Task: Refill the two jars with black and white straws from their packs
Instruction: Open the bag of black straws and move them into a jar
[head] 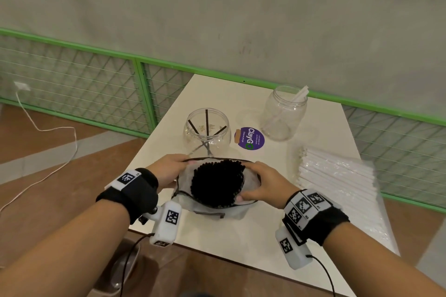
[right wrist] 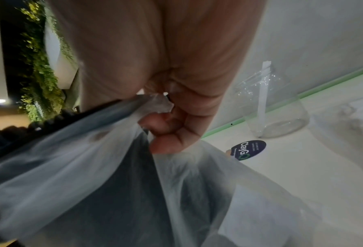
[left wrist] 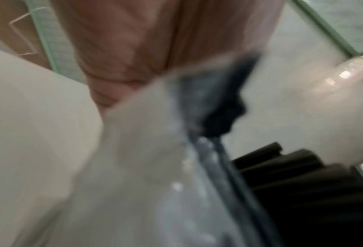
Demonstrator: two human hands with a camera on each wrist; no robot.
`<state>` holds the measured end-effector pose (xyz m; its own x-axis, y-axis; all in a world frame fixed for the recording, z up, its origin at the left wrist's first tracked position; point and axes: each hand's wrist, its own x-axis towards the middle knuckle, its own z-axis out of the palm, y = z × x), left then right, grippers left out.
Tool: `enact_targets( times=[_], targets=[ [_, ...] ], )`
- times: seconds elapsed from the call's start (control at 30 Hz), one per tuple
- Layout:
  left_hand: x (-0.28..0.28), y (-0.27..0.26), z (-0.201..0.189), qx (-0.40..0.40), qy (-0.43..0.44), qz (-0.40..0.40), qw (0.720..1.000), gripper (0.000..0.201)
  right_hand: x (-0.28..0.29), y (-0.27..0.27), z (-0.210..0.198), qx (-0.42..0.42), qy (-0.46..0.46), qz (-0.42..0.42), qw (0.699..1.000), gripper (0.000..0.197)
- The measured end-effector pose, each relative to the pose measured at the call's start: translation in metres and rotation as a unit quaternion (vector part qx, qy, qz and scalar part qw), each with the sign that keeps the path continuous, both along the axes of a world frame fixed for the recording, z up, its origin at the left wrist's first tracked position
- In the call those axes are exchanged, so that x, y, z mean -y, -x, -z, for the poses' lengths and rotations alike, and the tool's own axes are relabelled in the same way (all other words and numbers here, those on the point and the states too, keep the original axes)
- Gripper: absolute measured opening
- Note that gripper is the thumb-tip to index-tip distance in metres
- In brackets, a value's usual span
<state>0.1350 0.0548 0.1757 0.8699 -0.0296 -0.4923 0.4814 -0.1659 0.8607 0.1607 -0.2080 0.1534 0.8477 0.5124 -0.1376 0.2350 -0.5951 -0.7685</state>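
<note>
A clear plastic pack [head: 251, 182] full of black straws [head: 217, 184] stands upright near the table's front, its mouth open toward me. My left hand [head: 169, 169] grips the pack's left rim and my right hand [head: 261, 184] pinches its right rim [right wrist: 159, 105], holding the mouth spread. In the left wrist view the pack film [left wrist: 146, 150] and black straws [left wrist: 292, 175] are blurred. Behind the pack a round clear jar [head: 205, 131] holds three black straws. A taller clear jar [head: 284, 113] at the back right holds a white straw. The pack of white straws [head: 337, 181] lies flat at the right.
A purple round sticker [head: 249, 138] lies on the white table [head: 241, 241] between the jars. A green-framed mesh fence [head: 135, 60] runs behind the table. A white cable [head: 48, 128] trails over the floor at left.
</note>
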Motion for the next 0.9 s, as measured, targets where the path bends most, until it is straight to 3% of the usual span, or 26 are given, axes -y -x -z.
enact_targets(
  times=[0.1,0.23,0.3,0.37,0.47,0.53,0.63,0.77,0.9],
  targets=[
    [-0.003,-0.002,0.002,0.0,0.07,-0.035,0.997,0.03,-0.001,0.0,0.004,0.001,-0.025,0.017,1.0,0.072],
    [-0.008,0.0,-0.005,-0.039,-0.06,0.044,0.996,0.015,0.005,-0.004,0.011,-0.012,-0.011,0.055,0.998,0.062],
    [-0.007,0.002,-0.005,-0.055,-0.035,0.044,0.997,0.016,0.007,-0.005,0.018,-0.018,0.02,0.064,0.998,0.076],
    [-0.005,0.004,-0.002,-0.048,0.043,0.008,0.998,0.013,0.009,-0.006,0.024,-0.038,0.025,0.068,0.997,0.087],
    [-0.004,0.007,0.005,-0.029,0.15,-0.023,0.988,0.04,0.007,-0.003,0.017,-0.081,-0.013,0.093,0.992,0.074],
    [-0.004,0.011,0.007,-0.023,0.117,0.012,0.993,0.05,0.009,-0.002,0.018,-0.101,-0.037,0.098,0.989,0.059],
    [-0.001,0.015,0.009,-0.059,0.024,0.076,0.995,0.038,0.009,0.001,0.023,-0.09,-0.035,0.101,0.99,0.074],
    [0.005,0.014,0.01,-0.076,0.102,0.035,0.991,0.019,0.008,0.004,0.034,-0.042,0.005,0.086,0.995,0.086],
    [0.008,0.014,0.023,-0.053,0.065,-0.026,0.996,0.024,0.006,0.006,0.03,-0.029,0.032,0.094,0.995,0.065]
  ],
)
